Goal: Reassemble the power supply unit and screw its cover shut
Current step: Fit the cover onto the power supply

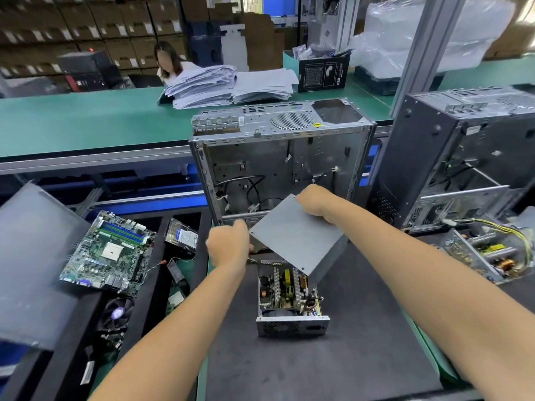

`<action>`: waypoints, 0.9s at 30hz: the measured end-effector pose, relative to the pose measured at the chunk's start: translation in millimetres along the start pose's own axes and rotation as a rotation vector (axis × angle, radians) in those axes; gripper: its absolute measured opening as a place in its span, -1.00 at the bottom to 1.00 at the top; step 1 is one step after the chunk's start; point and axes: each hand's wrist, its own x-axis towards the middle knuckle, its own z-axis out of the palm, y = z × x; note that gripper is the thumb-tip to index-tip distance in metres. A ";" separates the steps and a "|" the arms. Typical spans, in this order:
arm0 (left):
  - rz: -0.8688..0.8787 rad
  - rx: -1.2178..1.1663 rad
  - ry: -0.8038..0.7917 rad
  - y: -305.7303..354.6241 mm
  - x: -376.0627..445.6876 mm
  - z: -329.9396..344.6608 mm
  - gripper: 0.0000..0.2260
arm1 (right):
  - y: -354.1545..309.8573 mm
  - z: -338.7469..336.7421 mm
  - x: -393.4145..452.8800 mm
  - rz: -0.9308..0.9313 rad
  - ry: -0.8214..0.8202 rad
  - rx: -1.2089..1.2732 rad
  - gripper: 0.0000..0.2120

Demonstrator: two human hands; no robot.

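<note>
Now: seat the cover squarely

Both hands hold the grey cover (295, 235) tilted over the open power supply unit (291, 299) mid-mat: left hand (228, 246) gripping its left edge, right hand (315, 202) its far corner. I'd level it, align screw holes, then lower.

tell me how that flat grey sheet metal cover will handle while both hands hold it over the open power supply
The flat grey sheet metal cover looks stiff: it stays flat, held only at its edges by the left hand and right hand. Probably light, being thin sheet. Its smooth face may slip, and the edges look sharp.
</note>
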 end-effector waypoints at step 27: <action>-0.052 0.146 -0.722 -37.0 7.6 34.4 -0.48 | 67.8 3.4 18.0 0.031 -0.109 -0.121 -0.40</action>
